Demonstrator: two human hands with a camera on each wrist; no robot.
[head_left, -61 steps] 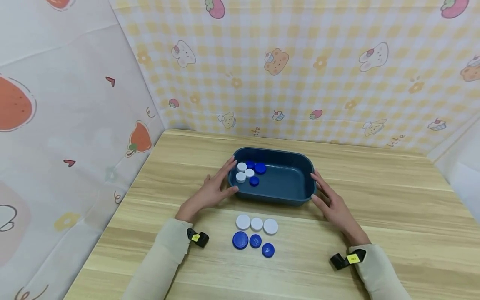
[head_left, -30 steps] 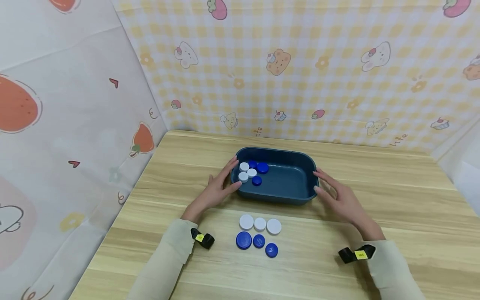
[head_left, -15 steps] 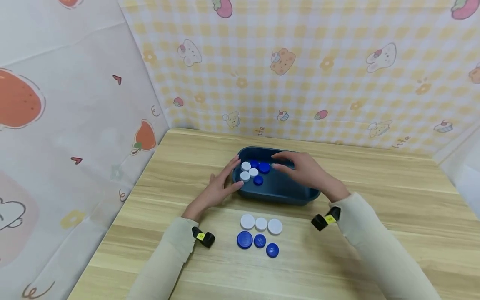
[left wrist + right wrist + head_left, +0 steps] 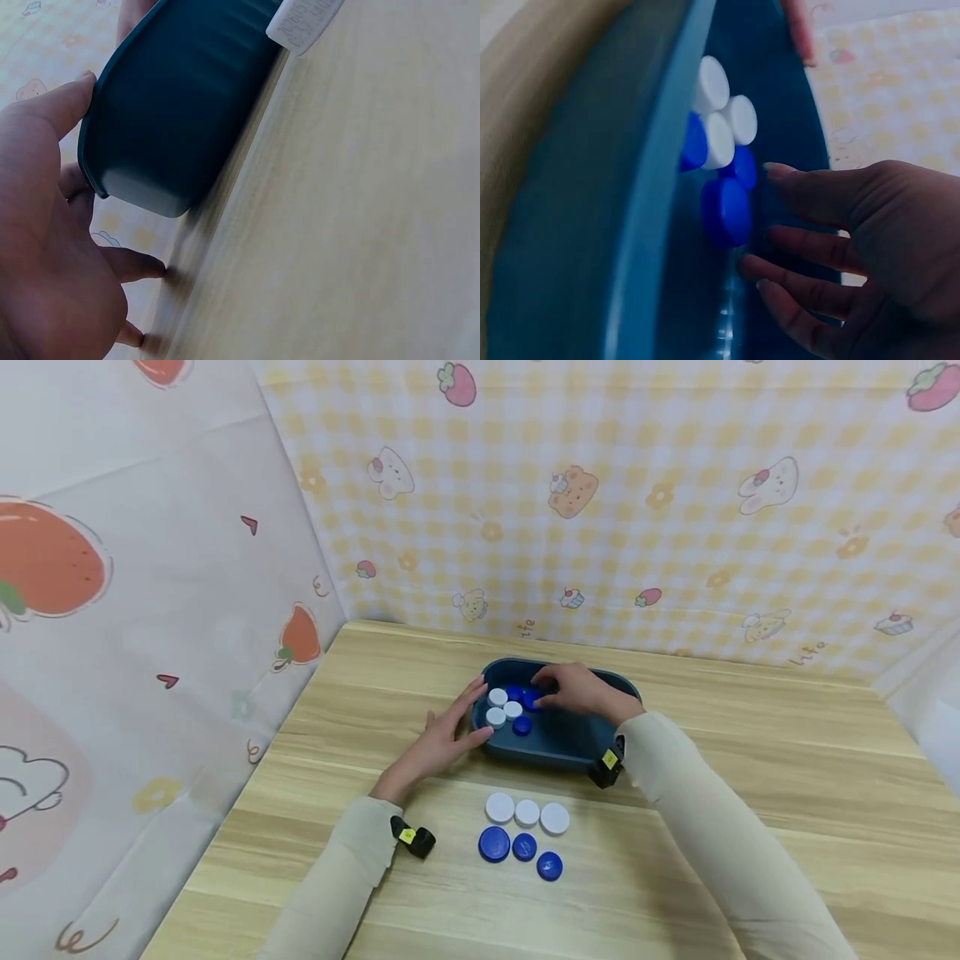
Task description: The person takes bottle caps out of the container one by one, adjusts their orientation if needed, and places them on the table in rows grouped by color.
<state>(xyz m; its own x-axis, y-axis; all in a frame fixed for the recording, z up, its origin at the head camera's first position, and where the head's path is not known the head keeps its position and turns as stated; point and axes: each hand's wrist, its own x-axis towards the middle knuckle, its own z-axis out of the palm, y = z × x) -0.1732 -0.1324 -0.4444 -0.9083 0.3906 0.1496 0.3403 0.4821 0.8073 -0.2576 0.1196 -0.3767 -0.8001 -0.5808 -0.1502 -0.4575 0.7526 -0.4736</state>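
Since half a second ago, the right hand (image 4: pixel 577 687) has shifted toward 9 o'clock, from above the basin's middle to the larger blue round plastic cap (image 4: pixel 726 212); the left hand (image 4: pixel 435 747) stays at its end. The right grip is not closed: the right wrist view shows thumb and fingers parted around that cap, with contact unclear.

Taking this cap seems to be the step in hand. Best to settle thumb and fingertips low on opposite edges, then squeeze lightly and lift straight up, since neighbours sit close: a small blue round cap (image 4: pixel 513 692) at its 10 o'clock, three white round plastic caps (image 4: pixel 496 718) toward 8, and another small blue cap (image 4: pixel 522 725) near 7.

Right wrist is arched over the 3 o'clock side, its forearm running back toward 5. The left hand's fingers are spread, touching the rim at 9 o'clock; steady, light pressure there should stop sliding.

All six lie inside the dark teal rounded plastic basin (image 4: pixel 540 755). Beyond it, between 6 and 7 o'clock, three loose white caps (image 4: pixel 527 813) and three loose blue caps (image 4: pixel 494 844) lie on the pale wood-grain worktop (image 4: pixel 420 910).
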